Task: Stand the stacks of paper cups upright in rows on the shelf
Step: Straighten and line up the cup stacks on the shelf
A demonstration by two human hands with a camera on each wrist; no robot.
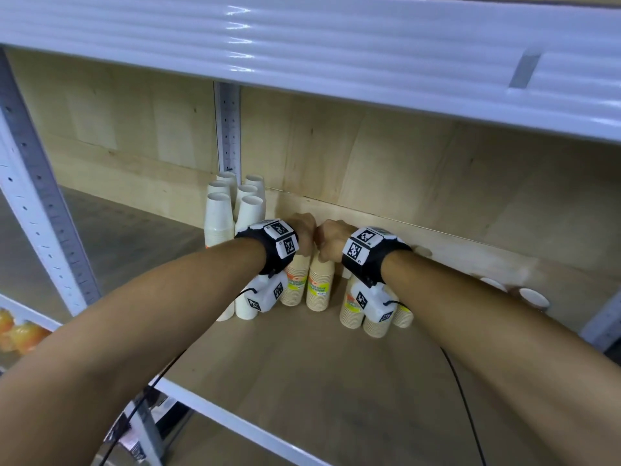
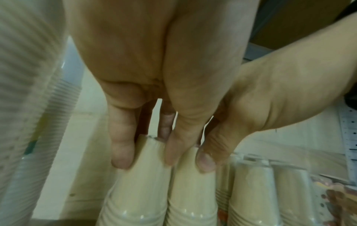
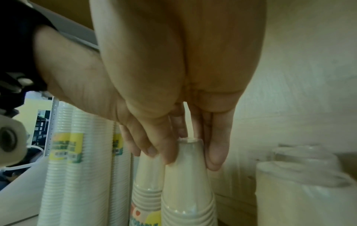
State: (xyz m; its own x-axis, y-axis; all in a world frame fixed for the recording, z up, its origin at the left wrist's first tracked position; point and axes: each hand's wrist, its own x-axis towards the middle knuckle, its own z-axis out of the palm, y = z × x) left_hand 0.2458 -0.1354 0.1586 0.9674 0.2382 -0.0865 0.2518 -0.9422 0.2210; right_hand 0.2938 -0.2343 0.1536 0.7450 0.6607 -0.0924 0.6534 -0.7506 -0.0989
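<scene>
L hand (image 2: 146, 79) & R hand (image 3: 173, 85), each grip apparently pinching adjacent upright cup stack tops (image 1: 321, 280).

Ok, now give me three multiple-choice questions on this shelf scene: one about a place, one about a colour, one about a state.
1. Where do the white stacks stand?
A. At the shelf's front edge
B. At the back, by the perforated post, to the left of the hands
C. On the shelf above

2. What colour are the two stacks under the hands?
A. Blue
B. Black
C. Tan

3. What are the left hand and right hand doing?
A. Each grips the top of a standing stack
B. Both hang idle
C. Both lie flat on the shelf board

Answers: B, the head view shows them against the back panel; C, they are tan with yellow labels; A, both wrist views show fingers curled round a stack's top.
</scene>
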